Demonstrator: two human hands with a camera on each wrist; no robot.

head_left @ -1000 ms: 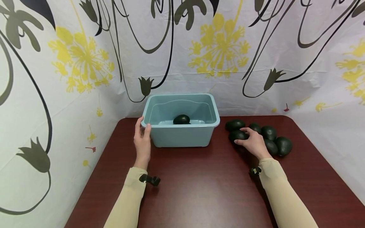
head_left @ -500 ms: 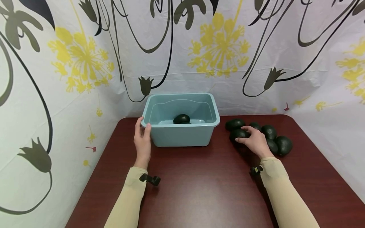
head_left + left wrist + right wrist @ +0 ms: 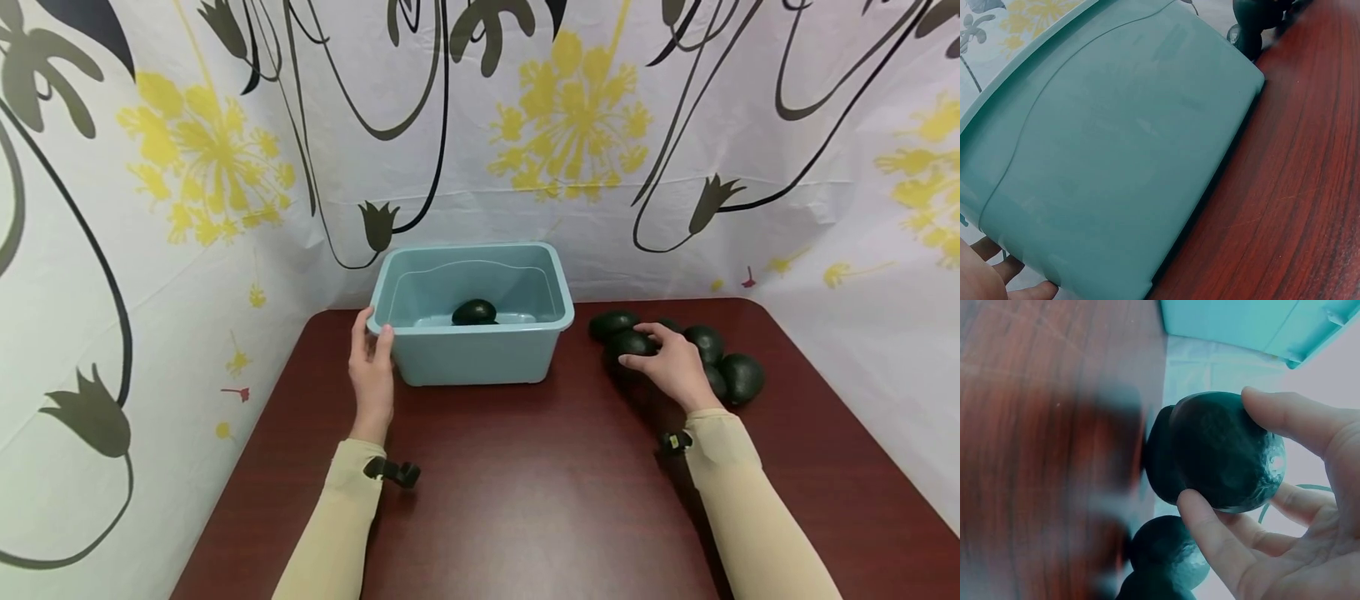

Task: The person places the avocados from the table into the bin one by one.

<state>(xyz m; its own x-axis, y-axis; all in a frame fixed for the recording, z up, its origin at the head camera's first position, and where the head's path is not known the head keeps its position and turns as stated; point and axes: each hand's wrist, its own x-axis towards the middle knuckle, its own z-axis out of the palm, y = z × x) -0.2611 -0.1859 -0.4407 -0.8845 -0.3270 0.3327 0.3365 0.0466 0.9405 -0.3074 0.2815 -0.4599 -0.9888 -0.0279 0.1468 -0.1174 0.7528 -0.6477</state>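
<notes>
Right wrist view: right hand (image 3: pixel 1310 550) grips avocado (image 3: pixel 1225 450), long axis sideways; left hand (image 3: pixel 372 375) relaxed.

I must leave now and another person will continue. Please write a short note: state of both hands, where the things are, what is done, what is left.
Left hand: open, resting against the left corner of the teal tub.
Right hand: fingers curled round one dark avocado at the near-left of the pile; whether it is off the table cannot be told.
Done: one avocado in the tub.
Left: the held one, plus the pile on the table right of the tub, about five more.
</notes>
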